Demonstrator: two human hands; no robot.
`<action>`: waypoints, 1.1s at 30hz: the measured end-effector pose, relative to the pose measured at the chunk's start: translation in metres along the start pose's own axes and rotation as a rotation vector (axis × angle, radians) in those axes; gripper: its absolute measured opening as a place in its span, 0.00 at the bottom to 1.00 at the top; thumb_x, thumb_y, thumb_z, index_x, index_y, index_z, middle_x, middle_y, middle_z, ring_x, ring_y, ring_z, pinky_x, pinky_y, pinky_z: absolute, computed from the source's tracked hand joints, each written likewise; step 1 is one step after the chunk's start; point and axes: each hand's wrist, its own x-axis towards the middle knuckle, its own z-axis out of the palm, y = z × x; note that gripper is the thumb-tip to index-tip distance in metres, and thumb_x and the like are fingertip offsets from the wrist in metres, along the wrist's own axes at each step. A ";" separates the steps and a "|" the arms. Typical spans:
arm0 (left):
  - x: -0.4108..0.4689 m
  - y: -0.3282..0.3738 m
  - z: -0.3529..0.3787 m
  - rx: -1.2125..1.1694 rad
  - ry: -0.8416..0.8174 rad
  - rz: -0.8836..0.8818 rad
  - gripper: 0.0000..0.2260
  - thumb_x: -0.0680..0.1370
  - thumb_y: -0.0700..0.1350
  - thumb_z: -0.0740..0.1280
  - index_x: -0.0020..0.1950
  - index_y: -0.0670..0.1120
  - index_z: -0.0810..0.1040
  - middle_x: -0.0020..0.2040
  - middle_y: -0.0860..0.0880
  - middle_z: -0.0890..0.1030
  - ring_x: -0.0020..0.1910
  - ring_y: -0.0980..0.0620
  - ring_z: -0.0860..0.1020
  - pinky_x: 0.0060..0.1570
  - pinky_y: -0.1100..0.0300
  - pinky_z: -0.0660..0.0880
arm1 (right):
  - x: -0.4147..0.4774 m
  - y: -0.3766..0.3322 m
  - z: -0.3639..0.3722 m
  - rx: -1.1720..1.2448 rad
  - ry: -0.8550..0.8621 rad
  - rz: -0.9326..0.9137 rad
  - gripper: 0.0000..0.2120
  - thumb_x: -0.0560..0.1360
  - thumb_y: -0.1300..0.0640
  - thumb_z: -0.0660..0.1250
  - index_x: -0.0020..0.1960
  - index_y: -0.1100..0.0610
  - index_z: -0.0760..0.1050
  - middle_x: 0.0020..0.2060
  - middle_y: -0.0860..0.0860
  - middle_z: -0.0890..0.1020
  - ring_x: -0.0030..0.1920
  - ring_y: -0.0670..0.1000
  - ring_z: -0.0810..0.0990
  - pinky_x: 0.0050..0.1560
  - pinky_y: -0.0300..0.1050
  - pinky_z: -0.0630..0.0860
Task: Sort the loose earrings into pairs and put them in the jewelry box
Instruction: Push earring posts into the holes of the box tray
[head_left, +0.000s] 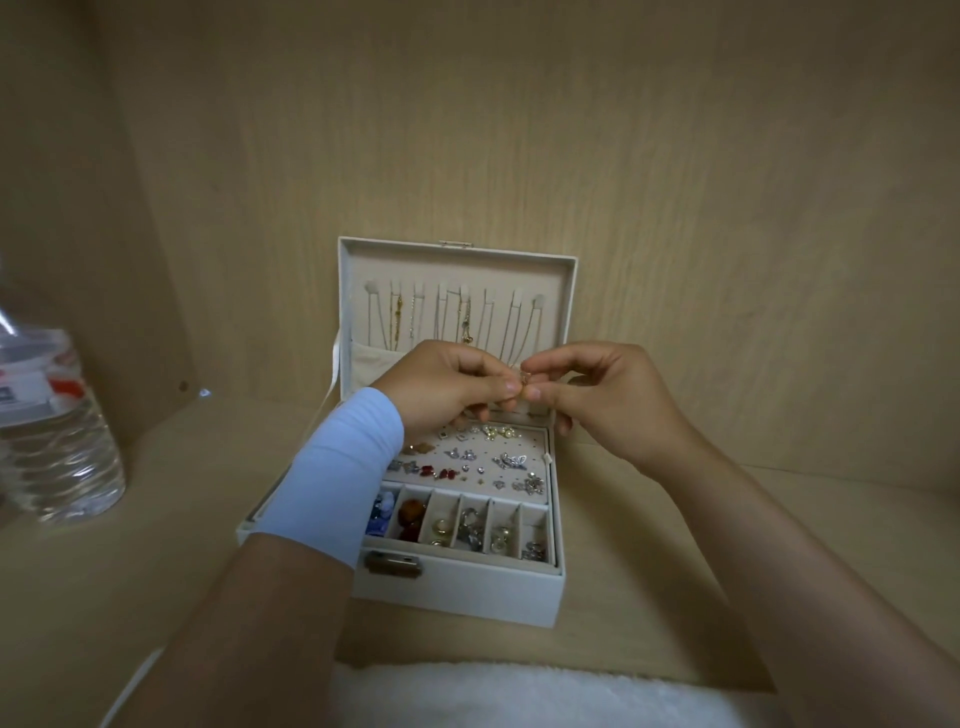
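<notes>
Left hand (447, 384) and right hand (613, 400) are held fingertip to fingertip, fingers curled, and a small earring (524, 382) is pinched between them. Just below both hands the open box (467, 587) is set on the counter (649, 545), with other earrings (467, 460) laid inside it.

The left edge crops the bottle (52, 426); the pinched earring (524, 382) is indistinctly small.
</notes>
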 end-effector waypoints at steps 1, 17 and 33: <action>0.000 0.000 0.000 -0.005 -0.010 -0.008 0.02 0.76 0.44 0.72 0.47 0.49 0.85 0.38 0.52 0.85 0.34 0.60 0.78 0.31 0.67 0.73 | 0.000 0.000 -0.001 -0.003 -0.012 -0.012 0.06 0.69 0.68 0.76 0.46 0.60 0.85 0.34 0.53 0.85 0.23 0.48 0.76 0.28 0.38 0.75; 0.005 -0.001 0.005 0.060 0.147 -0.028 0.02 0.76 0.42 0.72 0.46 0.48 0.85 0.38 0.55 0.86 0.33 0.59 0.78 0.33 0.67 0.76 | 0.001 0.027 -0.018 -0.466 -0.041 0.072 0.02 0.74 0.57 0.75 0.44 0.52 0.86 0.33 0.42 0.85 0.29 0.40 0.78 0.37 0.36 0.74; 0.005 -0.002 0.007 -0.014 0.169 -0.042 0.02 0.75 0.46 0.73 0.45 0.52 0.85 0.38 0.51 0.86 0.33 0.57 0.77 0.29 0.64 0.73 | -0.001 0.019 -0.008 -1.086 -0.241 -0.173 0.08 0.76 0.47 0.68 0.49 0.47 0.85 0.45 0.44 0.82 0.47 0.47 0.80 0.45 0.47 0.77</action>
